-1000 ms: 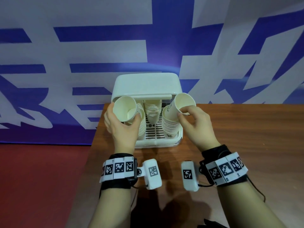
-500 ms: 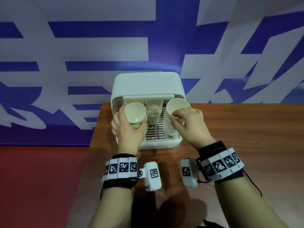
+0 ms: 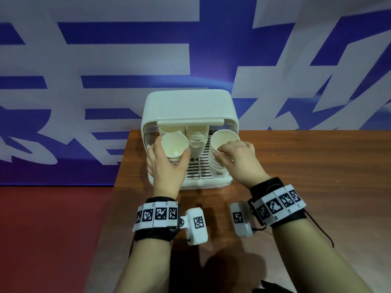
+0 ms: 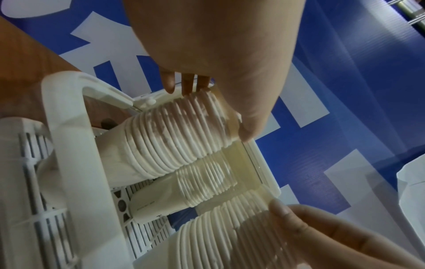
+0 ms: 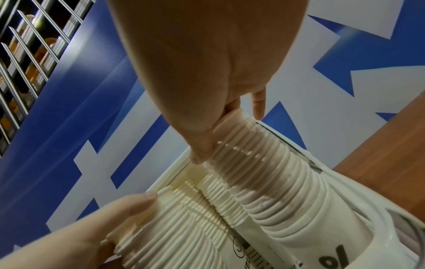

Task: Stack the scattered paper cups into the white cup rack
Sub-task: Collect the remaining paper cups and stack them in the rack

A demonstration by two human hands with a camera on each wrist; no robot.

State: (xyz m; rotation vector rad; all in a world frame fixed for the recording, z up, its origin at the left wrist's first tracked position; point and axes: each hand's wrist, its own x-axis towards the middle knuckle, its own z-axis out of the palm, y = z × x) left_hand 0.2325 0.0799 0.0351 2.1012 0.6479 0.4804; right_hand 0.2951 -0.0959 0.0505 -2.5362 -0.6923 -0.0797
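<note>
Vs a sec ago both cups are lower: left hand [image 3: 167,166] wraps a cream paper cup [image 3: 174,144] now seated on the left ribbed stack, right hand [image 3: 237,157] pinches another thin-walled cup [image 3: 224,140] by its rim atop the right stack [image 3: 215,166], inside the glossy white plastic cup rack [image 3: 188,106] at the wood-grain desk's [image 3: 317,166] back edge. Prob. nested; release next.

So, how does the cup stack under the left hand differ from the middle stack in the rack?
The left stack stands mouth up, gripped by the left hand; the middle stack stands untouched. The left stack sits nearer the rack's front, the middle stack farther back under the lid. Both are nested white paper cups.
</note>
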